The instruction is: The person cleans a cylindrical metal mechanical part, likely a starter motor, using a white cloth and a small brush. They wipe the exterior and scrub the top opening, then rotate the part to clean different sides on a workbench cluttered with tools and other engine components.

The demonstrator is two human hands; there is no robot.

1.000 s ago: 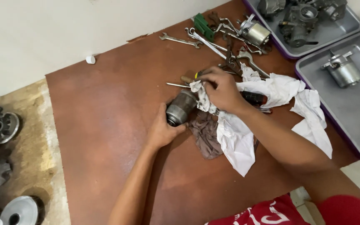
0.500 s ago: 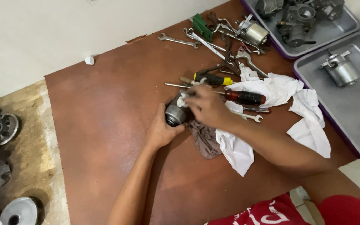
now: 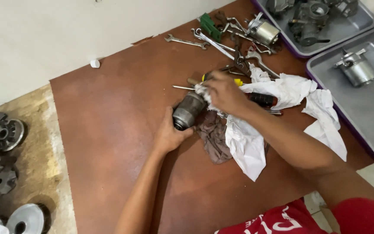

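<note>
Motor housing (image 3: 188, 111), a grey metal cylinder, lies on its side on the brown board (image 3: 109, 112), near its middle, open end facing the person. Left hand (image 3: 169, 134) is cupped against the near end, fingers curled round the rim, steadying it. Right hand (image 3: 225, 92) is closed on a bunch of white cloth (image 3: 247, 143) and presses it against the far end of the housing; the fingers pinch the cloth, and most of it trails off to the right across the board.

Change noted: half a second ago the right hand sat lower, over the housing's middle, with the cloth on its side; it now stands at the far end, much where it was a second ago. The left hand has not shifted. Judgement: a back-and-forth wiping stroke along the housing is in progress, and it is not finished.

Under the housing's right side lies a brown rag (image 3: 215, 136). Just beyond the right hand are screwdrivers, one with a red handle (image 3: 262, 100), partly under the cloth. Farther back, spanners (image 3: 187, 41) and pliers lie in a loose heap. Two grey trays (image 3: 369, 108) at the right hold a small motor (image 3: 356, 69) and other engine parts. Round metal parts (image 3: 1, 134) sit on the floor at the left.
</note>
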